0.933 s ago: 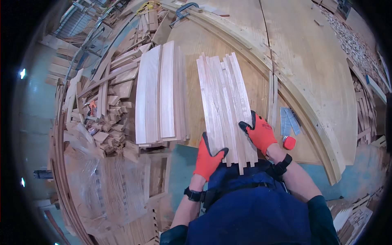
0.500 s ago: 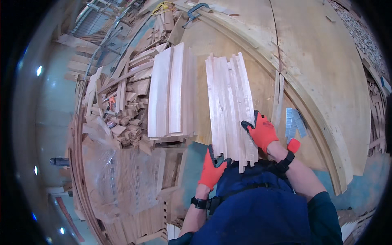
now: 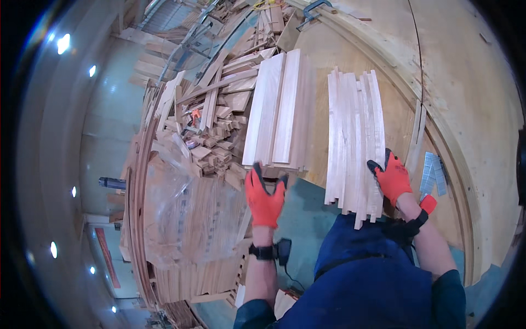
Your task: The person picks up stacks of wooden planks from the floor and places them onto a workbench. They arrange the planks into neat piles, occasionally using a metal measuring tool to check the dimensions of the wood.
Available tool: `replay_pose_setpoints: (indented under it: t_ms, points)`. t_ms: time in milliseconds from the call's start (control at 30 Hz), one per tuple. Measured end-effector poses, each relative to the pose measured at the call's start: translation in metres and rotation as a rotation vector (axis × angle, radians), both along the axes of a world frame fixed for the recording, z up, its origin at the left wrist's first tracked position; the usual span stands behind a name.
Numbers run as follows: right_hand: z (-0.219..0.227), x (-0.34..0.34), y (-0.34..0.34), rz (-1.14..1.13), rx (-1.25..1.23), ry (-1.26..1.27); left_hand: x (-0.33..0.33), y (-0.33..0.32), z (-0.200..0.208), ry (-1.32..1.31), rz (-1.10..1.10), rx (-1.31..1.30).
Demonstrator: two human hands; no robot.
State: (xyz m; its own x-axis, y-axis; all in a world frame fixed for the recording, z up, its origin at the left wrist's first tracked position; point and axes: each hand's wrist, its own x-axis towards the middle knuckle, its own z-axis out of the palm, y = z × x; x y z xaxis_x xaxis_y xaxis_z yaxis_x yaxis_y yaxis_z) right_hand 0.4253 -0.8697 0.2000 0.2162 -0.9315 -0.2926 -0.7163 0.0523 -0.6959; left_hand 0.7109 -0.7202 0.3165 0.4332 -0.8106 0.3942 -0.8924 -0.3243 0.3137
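Head view: the left hand [image 3: 264, 198], in an orange glove, reaches to the near end of the boards [image 3: 276, 109] — two pale, wide planks stacked side by side on the counter [image 3: 482, 109]. Its fingers [image 3: 256, 171] are spread and released, tips at or just short of the boards' end edge; whether they touch it cannot be told. A dark watch sits on that wrist.

The right hand [image 3: 393, 180], gloved the same, rests on the right near side of the slats [image 3: 355, 137] — a bundle of thin, light wooden strips lying lengthwise just right of the boards, their near ends uneven and overhanging the counter's edge above the blue apron [image 3: 372, 279]. Its fingers lie curled over the outermost strips, pressing on them rather than clenched around them.

Just right of that hand lie staple strips [image 3: 433, 174], grey, beside something small and red [image 3: 428, 203]. Left of the boards is a heap of offcuts [image 3: 208, 131], and nearer, clear plastic wrap [image 3: 186, 203] over stacked wood. A blue clamp [image 3: 316, 7] sits at the counter's far edge.
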Motion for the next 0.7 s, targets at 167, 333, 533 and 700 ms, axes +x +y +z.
replay_pose_setpoints:
  t_ms: [167,333,533,700]
  points:
    - [0.002,0.0,0.002,-0.019,-0.054,0.006,0.071,-0.062,0.006,-0.169,0.144,0.223]
    - [0.002,0.003,0.009,-0.086,-0.099,-0.002,0.094,-0.076,0.005,0.105,0.238,0.522]
    - [-0.008,0.002,0.015,-0.141,-0.166,0.009,0.103,-0.076,0.006,0.095,0.168,0.431]
    - [-0.002,0.005,0.017,-0.145,-0.132,-0.033,0.123,-0.074,-0.001,0.188,0.086,0.402]
